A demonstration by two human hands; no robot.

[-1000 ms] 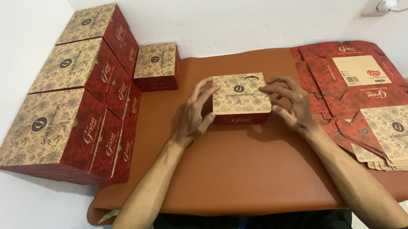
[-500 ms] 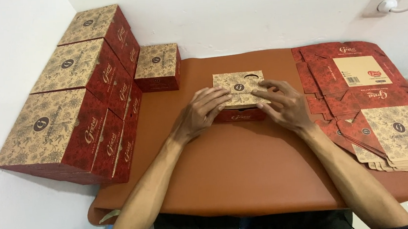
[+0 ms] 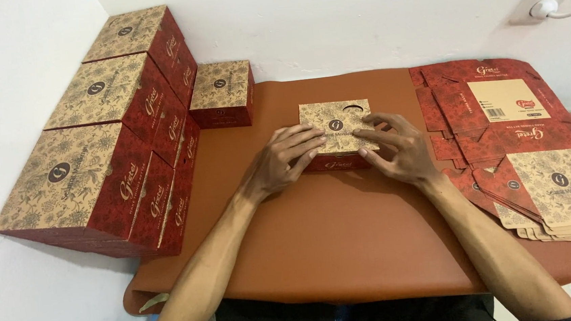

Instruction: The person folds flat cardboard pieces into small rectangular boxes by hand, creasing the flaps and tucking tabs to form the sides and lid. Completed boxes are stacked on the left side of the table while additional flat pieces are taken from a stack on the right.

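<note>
Brown mat [image 3: 346,244]: both hands [image 3: 339,153] press box [image 3: 335,119].

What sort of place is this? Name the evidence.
Probably a small home packing spot: stacked finished boxes, a pile of flat unfolded cartons, and a brown mat against a plain wall where both hands press one box.

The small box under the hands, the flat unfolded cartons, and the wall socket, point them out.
small box [image 3: 334,119], head view, patterned lid.
flat unfolded cartons [image 3: 498,99], head view, top sheet's tan panel.
wall socket [image 3: 546,3], head view, white body.
</note>
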